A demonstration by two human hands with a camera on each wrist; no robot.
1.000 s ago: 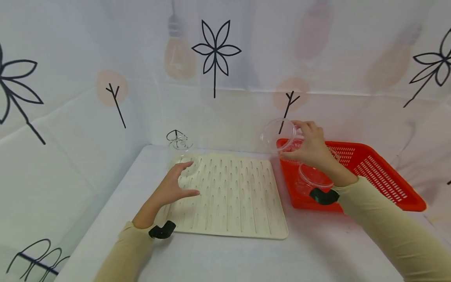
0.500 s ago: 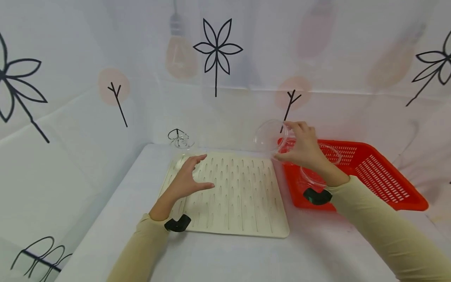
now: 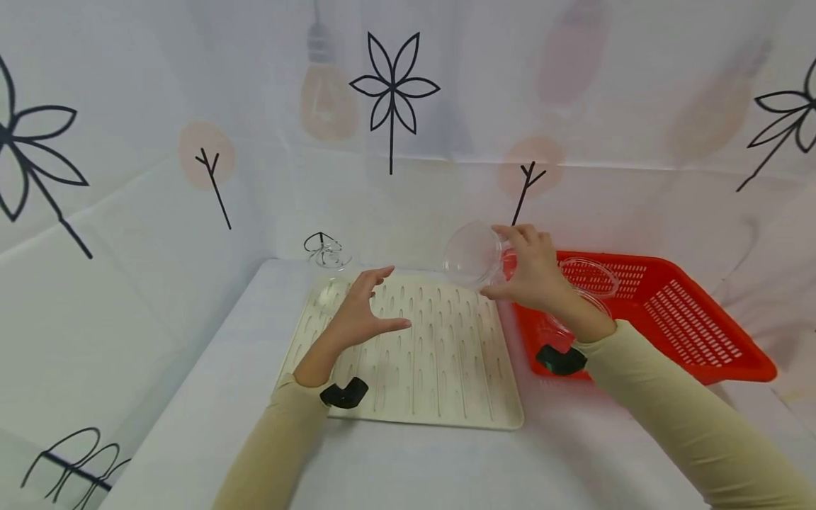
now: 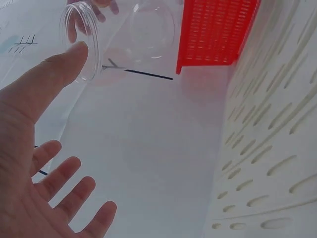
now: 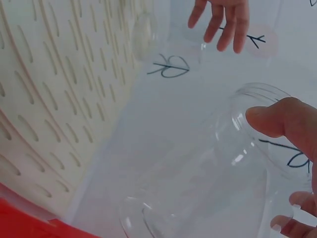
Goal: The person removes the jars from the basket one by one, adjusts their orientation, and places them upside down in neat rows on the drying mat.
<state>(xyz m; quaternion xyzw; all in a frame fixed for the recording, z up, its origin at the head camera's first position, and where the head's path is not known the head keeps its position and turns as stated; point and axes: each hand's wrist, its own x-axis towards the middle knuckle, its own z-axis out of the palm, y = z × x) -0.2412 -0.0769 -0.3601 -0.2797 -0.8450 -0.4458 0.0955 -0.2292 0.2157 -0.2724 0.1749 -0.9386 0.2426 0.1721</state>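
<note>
Tipped on its side above the back right of the cream ridged mat (image 3: 440, 382), a clear round jar (image 3: 467, 256) is gripped near its rim by my right hand (image 3: 538, 276). In the right wrist view, the thumb presses against the rim of this see-through jar (image 5: 240, 134). My left hand (image 3: 357, 320) is raised over the mat with thumb and fingers spread, nothing between them. The left wrist view shows the left thumb overlapping the held jar's rim (image 4: 81, 42). Another clear jar (image 3: 330, 287) stands on the mat's back left corner.
To the right of the mat stands a red plastic basket (image 3: 701, 340) with perforated walls. More clear round containers (image 3: 593, 275) are inside it, partly hidden by the right arm. A printed white cloth backdrop (image 3: 433, 191) rises directly behind the table.
My right hand has carried the jar leftward from over the basket toward the mat. My left hand has moved right and slightly up, toward the jar, with fingers still spread.
</note>
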